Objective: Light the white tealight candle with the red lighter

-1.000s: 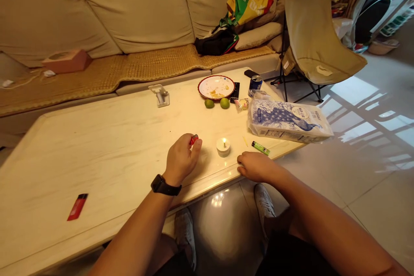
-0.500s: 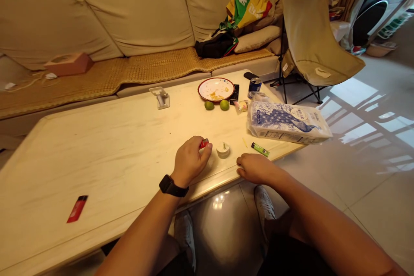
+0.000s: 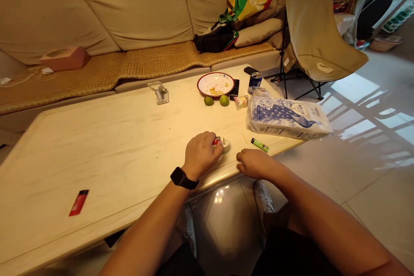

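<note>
My left hand (image 3: 202, 152) is closed around a red lighter (image 3: 216, 140), whose metal top points at the wick of a small white candle (image 3: 226, 145). The hand partly covers the candle, and no flame shows on it. At the table's front edge rests my right hand (image 3: 254, 163), its fingers curled; what they hold, if anything, is hidden. Just beyond that hand lies a green lighter (image 3: 260, 145), with a thin yellow stick (image 3: 244, 137) beside it. Another red lighter (image 3: 79, 202) lies far to the left.
On the pale table (image 3: 106, 151) are a red-rimmed plate (image 3: 207, 84) with food scraps, two green limes (image 3: 224, 100), a blue can (image 3: 255, 79), a wrapped tissue pack (image 3: 287, 116) and a white stand (image 3: 158, 93). A sofa (image 3: 136, 13) and folding chair (image 3: 318, 30) stand behind.
My left hand has moved right with the red lighter, up to the candle. The candle's flame, visible one second ago, is gone. My right hand has stayed in place.
</note>
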{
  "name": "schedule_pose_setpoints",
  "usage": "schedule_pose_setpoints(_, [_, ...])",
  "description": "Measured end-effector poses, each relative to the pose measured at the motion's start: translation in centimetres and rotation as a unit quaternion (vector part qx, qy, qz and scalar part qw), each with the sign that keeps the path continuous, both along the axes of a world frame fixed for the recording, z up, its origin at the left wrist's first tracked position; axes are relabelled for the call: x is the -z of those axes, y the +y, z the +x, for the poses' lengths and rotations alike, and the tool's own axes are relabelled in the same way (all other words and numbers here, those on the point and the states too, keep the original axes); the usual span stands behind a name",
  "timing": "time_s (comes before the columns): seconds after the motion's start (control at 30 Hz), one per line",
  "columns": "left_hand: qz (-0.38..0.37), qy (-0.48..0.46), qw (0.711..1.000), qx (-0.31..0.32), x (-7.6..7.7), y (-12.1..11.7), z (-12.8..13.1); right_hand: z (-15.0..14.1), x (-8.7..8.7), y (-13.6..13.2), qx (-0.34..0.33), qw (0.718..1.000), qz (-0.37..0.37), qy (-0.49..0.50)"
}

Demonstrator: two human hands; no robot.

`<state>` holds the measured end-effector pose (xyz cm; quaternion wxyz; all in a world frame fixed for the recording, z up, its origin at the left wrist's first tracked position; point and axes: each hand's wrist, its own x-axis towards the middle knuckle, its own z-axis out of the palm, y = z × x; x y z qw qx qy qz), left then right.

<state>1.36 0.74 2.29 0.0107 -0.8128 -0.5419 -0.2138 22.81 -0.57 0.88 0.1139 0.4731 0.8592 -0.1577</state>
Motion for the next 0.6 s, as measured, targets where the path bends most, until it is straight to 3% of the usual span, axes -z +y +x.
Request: schedule_pose_setpoints(0.6, [-0.012,0.006,1.0,0.0,-0.2,0.12,0.33,-0.12,-0.4,-0.06,0.006,1.0,-0.015,-0.007])
